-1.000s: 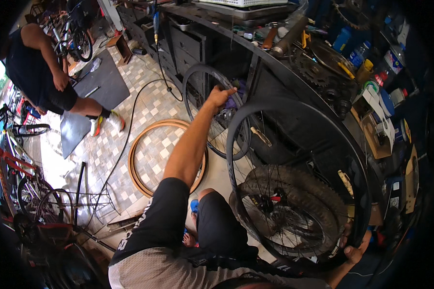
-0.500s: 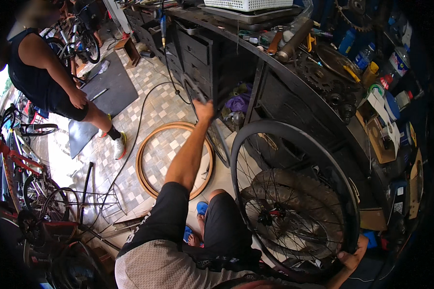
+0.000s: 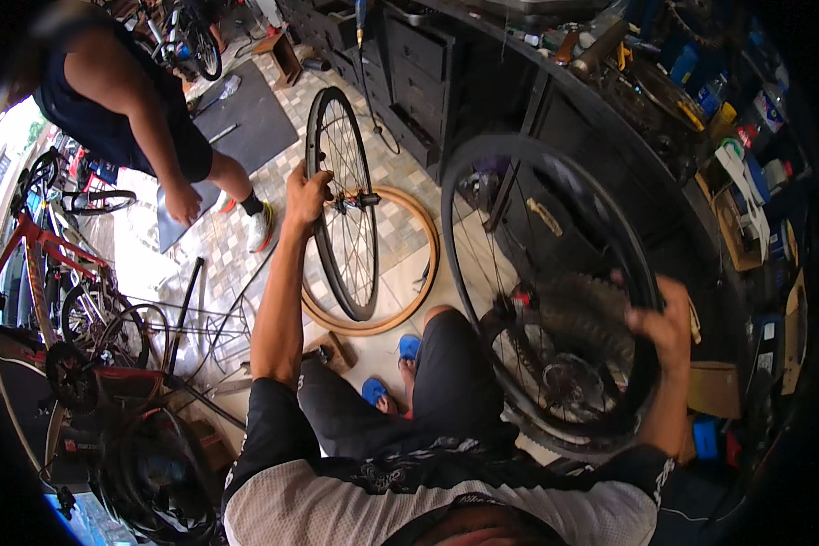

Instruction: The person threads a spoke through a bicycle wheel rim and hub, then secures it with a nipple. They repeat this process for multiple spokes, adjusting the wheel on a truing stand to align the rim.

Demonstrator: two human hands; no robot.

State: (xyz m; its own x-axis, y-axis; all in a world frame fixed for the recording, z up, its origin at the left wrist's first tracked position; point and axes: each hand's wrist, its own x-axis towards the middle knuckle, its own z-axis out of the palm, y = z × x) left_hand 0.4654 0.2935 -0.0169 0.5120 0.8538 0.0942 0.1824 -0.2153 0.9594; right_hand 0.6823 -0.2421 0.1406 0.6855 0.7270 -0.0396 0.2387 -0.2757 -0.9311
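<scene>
A black bicycle wheel (image 3: pixel 369 264) with thin spokes stands tilted in front of me, its hub facing right. Around the left side of its rim my left hand (image 3: pixel 307 194) is closed. On my right side, a second black wheel (image 3: pixel 465 273) with a deep rim and a red-marked hub is held up. My right hand (image 3: pixel 666 326) grips its right edge, slightly blurred. Behind the left wheel, a tan tyre (image 3: pixel 435 250) lies on the tiled floor. Below the right wheel rest knobby tyres (image 3: pixel 601 305), partly hidden by its spokes.
Dark drawers and a cluttered workbench (image 3: pixel 573 109) curve along the right. Bicycles (image 3: pixel 50 246) crowd the left side. Another person (image 3: pixel 127 100) stands at the upper left near a grey mat (image 3: pixel 246 127). A cable hangs beside the drawers.
My left hand has brought its wheel from beside the drawers leftward, so that it now stands in full view. The right wheel has risen and shifted with my right hand.
</scene>
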